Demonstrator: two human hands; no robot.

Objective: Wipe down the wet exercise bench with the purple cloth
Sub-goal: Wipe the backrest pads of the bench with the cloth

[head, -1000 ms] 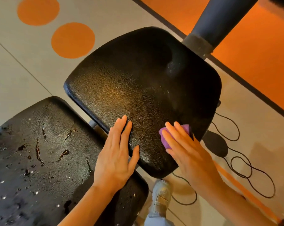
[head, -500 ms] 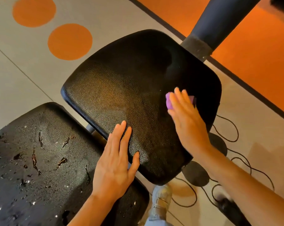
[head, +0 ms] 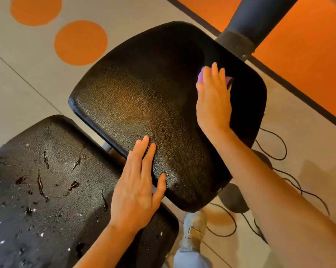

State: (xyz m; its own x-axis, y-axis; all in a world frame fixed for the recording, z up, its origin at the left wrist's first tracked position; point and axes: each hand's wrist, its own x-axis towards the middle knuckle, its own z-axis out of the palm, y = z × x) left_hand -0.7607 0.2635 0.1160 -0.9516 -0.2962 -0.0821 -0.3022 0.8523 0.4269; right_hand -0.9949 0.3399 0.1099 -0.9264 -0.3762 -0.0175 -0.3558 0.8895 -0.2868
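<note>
Right hand [head: 213, 97] lies flat, fingers straight and together, pressing the purple cloth [head: 202, 75] onto the seat pad [head: 144, 105] of the exercise bench; only the cloth's edges show past the fingertips, near the pad's far right corner, just short of the dark post [head: 248, 22] that rises behind it. Left hand [head: 138, 182] is also flat and holds nothing, its fingers straight and resting on the pad's near edge, the heel of the hand over the gap toward the second pad. The two hands are well apart, with the full breadth of the seat pad between them. The seat pad looks dull and free of drops across its middle and near parts; the far right corner is too dark to judge. The second pad [head: 47, 180], lower left, carries many beads and streaks of water, so it appears unwiped. Key relation: the wet pad lies to the left of and nearer than the cloth, on the left hand's side, while the cloth is under the right hand at the opposite far corner. Judgement: the seat pad is close to done and roughly half the task remains; the cloth must travel diagonally back across the seat pad, past the left hand, to reach the wet surface. Black cables [head: 275, 144] loop on the floor [head: 18, 84] to the right.
</note>
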